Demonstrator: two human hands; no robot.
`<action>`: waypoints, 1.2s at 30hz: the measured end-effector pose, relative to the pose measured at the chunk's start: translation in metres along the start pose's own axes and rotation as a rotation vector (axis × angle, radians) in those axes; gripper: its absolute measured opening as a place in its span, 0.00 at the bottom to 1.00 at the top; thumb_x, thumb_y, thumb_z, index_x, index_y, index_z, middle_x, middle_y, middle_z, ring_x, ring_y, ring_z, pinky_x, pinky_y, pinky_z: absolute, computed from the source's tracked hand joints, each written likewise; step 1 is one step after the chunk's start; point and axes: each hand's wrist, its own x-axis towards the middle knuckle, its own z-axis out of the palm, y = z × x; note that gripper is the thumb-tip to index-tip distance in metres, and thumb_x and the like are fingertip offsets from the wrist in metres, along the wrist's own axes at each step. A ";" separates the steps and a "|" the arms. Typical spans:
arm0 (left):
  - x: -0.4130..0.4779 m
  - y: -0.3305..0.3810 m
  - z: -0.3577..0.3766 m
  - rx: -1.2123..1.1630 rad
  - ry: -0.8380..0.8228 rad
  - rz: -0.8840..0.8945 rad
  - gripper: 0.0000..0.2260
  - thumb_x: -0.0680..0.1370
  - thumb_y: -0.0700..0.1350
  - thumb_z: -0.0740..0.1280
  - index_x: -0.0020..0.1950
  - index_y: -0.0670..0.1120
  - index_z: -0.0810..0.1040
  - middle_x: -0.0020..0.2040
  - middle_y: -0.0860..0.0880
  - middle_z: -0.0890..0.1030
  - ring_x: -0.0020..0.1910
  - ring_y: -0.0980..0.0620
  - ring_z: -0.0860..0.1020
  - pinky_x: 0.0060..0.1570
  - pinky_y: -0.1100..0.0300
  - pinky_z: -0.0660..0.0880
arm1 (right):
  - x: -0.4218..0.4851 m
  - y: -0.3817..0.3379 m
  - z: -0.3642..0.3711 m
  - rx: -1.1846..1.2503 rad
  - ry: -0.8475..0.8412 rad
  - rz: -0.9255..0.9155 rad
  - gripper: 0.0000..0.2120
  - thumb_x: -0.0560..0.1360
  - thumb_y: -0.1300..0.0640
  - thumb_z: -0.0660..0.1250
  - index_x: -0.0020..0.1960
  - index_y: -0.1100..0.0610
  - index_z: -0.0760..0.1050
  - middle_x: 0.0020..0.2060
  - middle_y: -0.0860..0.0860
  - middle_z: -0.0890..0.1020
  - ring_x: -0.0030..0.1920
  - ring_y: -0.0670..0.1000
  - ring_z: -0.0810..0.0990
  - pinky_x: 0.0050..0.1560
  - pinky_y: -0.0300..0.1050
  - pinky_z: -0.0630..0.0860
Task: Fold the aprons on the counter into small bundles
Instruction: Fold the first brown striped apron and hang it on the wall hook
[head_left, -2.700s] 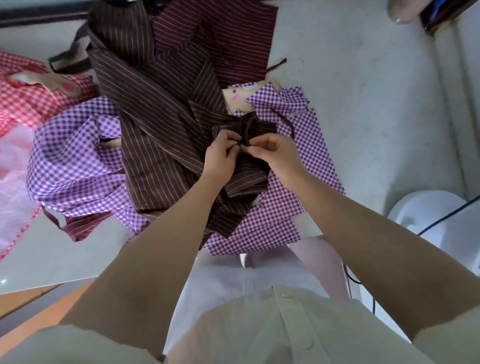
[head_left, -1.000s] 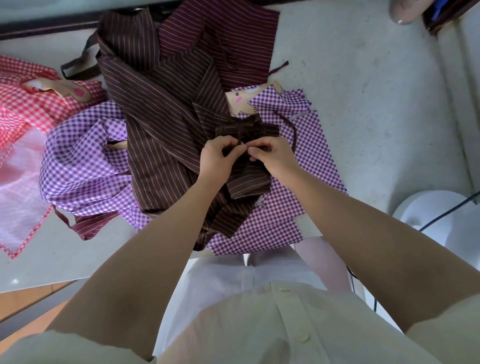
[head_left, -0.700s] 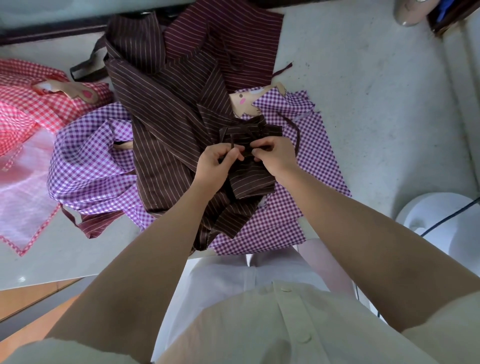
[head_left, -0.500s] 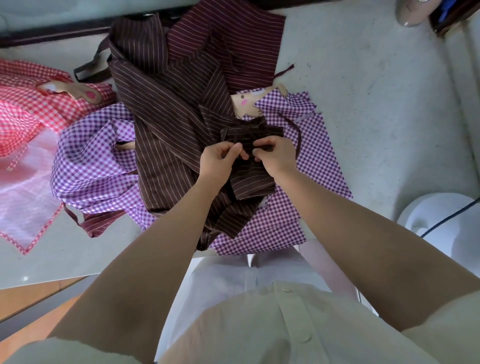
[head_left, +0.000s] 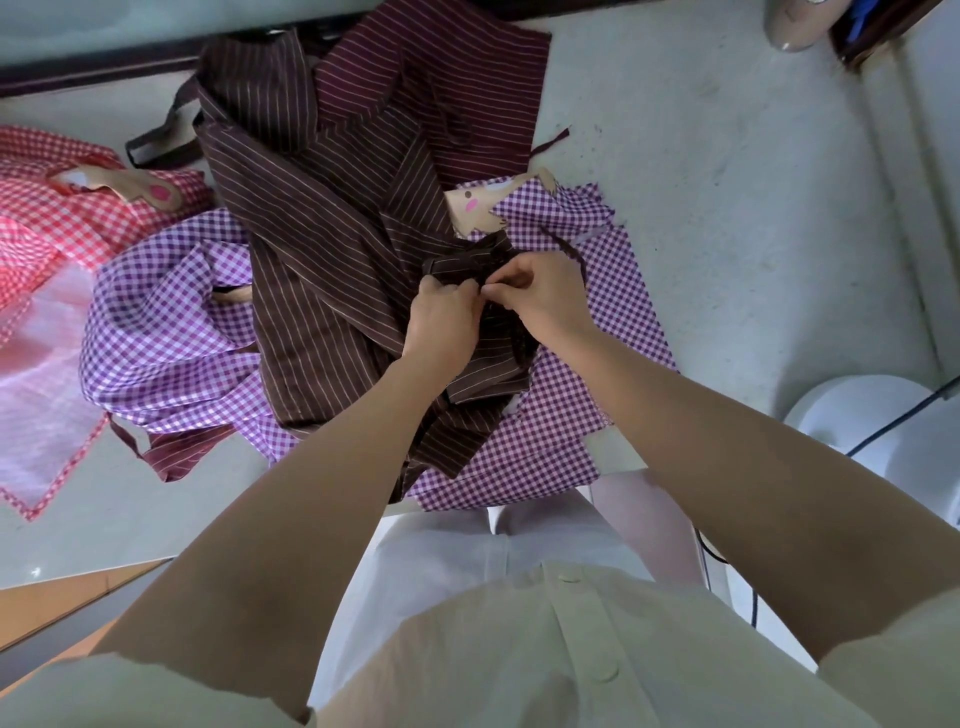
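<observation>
1. Both hands are pinched shut on the same small wad of brown striped cloth: left hand (head_left: 442, 312) and right hand (head_left: 543, 296) meet fingertip to fingertip at the top of the bundle (head_left: 467, 262).
2. That bundle is the gathered end of the brown striped apron (head_left: 311, 249), which lies across the middle of the counter (head_left: 727, 182), on top of the others.
3. My read: this is the tightening stage, with the cloth or its strap being tucked or tied at the pinch. Whether a knot is forming there, I cannot tell.
4. Next move, by my judgement, calls for keeping that pinch firm while drawing in the loose striped tail that spreads toward the person, or the wad will spring open.
5. Underneath, a purple checked apron (head_left: 156, 332) fans out crumpled on the left and flat on the right, with a tan cartoon patch (head_left: 475, 208) showing.
6. Farther out, a maroon striped apron (head_left: 447, 78) sits at the back and a red checked apron (head_left: 57, 208) lies at far left.
7. All of it looks like thin, soft woven cotton that creases easily; the counter is pale and speckled.
</observation>
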 end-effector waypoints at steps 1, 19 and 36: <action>-0.001 0.000 0.001 0.021 -0.007 0.024 0.14 0.84 0.46 0.53 0.55 0.41 0.76 0.46 0.44 0.80 0.54 0.43 0.70 0.50 0.53 0.70 | 0.002 -0.002 0.000 -0.025 -0.019 -0.011 0.05 0.72 0.54 0.75 0.46 0.55 0.84 0.38 0.46 0.84 0.40 0.42 0.81 0.50 0.41 0.79; -0.002 -0.004 0.005 -0.080 -0.057 0.059 0.17 0.84 0.47 0.53 0.52 0.44 0.80 0.48 0.48 0.80 0.53 0.46 0.70 0.57 0.48 0.67 | -0.003 0.005 -0.005 0.159 -0.207 0.009 0.17 0.77 0.68 0.63 0.63 0.58 0.78 0.52 0.49 0.83 0.45 0.43 0.82 0.48 0.37 0.80; 0.003 -0.015 -0.006 -0.244 -0.029 0.063 0.11 0.78 0.36 0.57 0.41 0.47 0.75 0.40 0.48 0.76 0.43 0.49 0.73 0.50 0.54 0.70 | -0.004 0.019 0.000 0.357 -0.085 0.321 0.05 0.78 0.65 0.65 0.43 0.60 0.75 0.38 0.56 0.83 0.38 0.51 0.85 0.40 0.43 0.82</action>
